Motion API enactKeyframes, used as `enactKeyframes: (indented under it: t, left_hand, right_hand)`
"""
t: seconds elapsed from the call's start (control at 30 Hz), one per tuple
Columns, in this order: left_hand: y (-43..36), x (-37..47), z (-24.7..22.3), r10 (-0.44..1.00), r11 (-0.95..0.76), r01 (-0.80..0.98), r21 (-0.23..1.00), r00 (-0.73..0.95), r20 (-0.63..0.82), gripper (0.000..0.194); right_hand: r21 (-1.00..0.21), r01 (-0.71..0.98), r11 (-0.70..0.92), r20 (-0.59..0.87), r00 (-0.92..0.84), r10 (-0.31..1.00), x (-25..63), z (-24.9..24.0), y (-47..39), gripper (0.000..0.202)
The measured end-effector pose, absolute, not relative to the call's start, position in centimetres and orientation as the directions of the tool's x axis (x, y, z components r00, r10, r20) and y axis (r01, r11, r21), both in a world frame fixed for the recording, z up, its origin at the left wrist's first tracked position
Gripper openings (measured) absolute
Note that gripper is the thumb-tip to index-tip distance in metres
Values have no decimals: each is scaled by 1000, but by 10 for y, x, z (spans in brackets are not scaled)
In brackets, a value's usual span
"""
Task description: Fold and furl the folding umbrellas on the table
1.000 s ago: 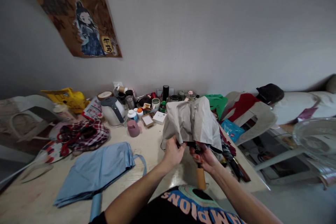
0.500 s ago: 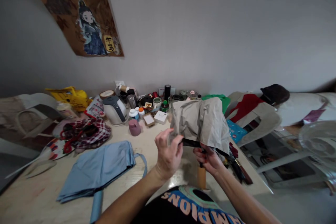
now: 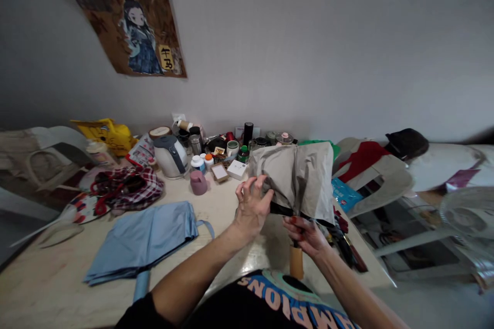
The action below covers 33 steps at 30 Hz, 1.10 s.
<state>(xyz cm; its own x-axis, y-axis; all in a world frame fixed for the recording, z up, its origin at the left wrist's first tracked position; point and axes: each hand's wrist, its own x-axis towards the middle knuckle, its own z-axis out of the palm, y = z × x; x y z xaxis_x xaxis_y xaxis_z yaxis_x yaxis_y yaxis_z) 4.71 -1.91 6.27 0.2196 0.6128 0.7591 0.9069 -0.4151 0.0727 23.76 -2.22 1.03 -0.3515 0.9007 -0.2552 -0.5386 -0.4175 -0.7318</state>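
A grey-beige umbrella (image 3: 297, 175), its canopy loose and folded downward, is held over the table with its wooden handle (image 3: 296, 262) pointing down toward me. My right hand (image 3: 306, 234) is closed round its dark shaft, just under the canopy's dark-lined edge. At the left side of the canopy is my left hand (image 3: 252, 208), fingers bent and apart, thumb by the fabric; whether it touches the cloth is unclear. On the table to the left lies a folded light blue umbrella (image 3: 144, 241) with its strap loose.
Along the wall stand an electric kettle (image 3: 170, 157), a pink cup (image 3: 198, 183), a white box (image 3: 236, 169) and several bottles. A plaid cloth bundle (image 3: 133, 187) lies at the left. Folded dark umbrellas (image 3: 353, 252) lie by the right edge, near a chair (image 3: 389, 177) and a fan (image 3: 471, 211).
My left hand has shifted slightly up and right along the canopy edge, its fingers now bent more toward the cloth. My right hand stays on the shaft. The view has tilted a little.
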Motion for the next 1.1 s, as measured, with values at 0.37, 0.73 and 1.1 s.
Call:
enactKeyframes:
  t: [0.37,0.73,1.1]
  left_hand:
    - [-22,49,61,579,-455,881,130,181,795,35]
    - [-29,50,62,507,-493,858,141,152,849,7]
    - [-24,11,38,797,-457,575,679,-74,600,7]
  right_hand:
    - [-620,-585,-524,-293,-446,845,237,14,-24,30]
    - [-607,-618,-500,-272,-429,861,231,16,-24,24]
    - [-655,-617,-436,-245,-373,895,249,15,-19,23]
